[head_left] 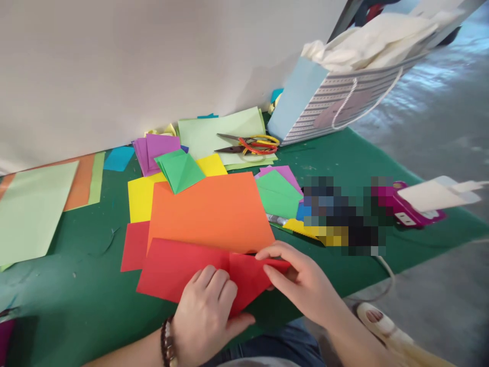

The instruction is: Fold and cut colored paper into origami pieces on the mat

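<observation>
A folded sheet of red paper [171,265] lies along the front of an orange paper sheet [206,209]. My left hand [208,311], with a beaded bracelet at its wrist, presses the red paper down. Its fingers are curled and the thumb points right. At the paper's right end, my right hand [296,280] pinches the folded corner between thumb and fingers; part of that corner is hidden behind them. Beyond the orange sheet sits a green folded paper piece [180,171], partly over yellow paper [145,196]. A smaller red paper [135,247] pokes out at the left.
Scissors [248,144] lie on pale green sheets [217,130] at the back. A striped gift bag [305,107] stands at the back right. A yellow cutter [305,229] and a purple power block [416,209] with a white charger are on the right. More sheets [34,214] lie left.
</observation>
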### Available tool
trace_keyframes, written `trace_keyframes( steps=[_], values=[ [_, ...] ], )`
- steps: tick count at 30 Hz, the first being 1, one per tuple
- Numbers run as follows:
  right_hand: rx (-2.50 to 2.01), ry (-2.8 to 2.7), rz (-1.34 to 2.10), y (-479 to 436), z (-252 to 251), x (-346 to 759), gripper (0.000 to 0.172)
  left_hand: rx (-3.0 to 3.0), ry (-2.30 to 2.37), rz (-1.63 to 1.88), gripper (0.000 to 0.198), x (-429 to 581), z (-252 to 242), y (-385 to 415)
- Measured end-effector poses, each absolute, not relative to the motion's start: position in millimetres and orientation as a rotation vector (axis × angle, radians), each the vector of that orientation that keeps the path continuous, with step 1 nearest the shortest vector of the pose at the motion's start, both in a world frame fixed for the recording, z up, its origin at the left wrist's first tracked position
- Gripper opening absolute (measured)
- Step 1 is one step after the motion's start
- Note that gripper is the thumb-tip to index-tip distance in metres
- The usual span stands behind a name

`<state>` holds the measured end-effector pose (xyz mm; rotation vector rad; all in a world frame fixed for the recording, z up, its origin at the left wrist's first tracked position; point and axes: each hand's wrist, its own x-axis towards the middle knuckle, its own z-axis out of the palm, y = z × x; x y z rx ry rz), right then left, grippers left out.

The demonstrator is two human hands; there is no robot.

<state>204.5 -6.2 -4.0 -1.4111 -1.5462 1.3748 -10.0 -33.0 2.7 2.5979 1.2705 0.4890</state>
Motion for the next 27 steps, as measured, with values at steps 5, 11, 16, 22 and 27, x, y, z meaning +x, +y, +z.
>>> trace_keyframes(
  steps=[5,11,16,22,27],
  values=[
    [-1.14,-1.569,1.647,-2,6,218,0.051,2.582,1.274,0.543,0.016,-13,3,-31],
    [-1.107,-1.486,1.901,11,-8,209,0.052,2.344,1.263,0.75,0.016,-14,6,-32],
    [-1.135,-1.352,1.872,13,-11,188,0.023,1.936,1.277,0.819,0.017,-14,11,-30],
    [-1.222,-1.182,1.61,24,-3,187,0.054,1.607,1.274,0.623,0.036,-16,12,-26],
    [-1.196,-1.259,1.587,31,-1,195,0.063,1.31,1.098,0.336,0.035,-12,16,-31]
  ],
)
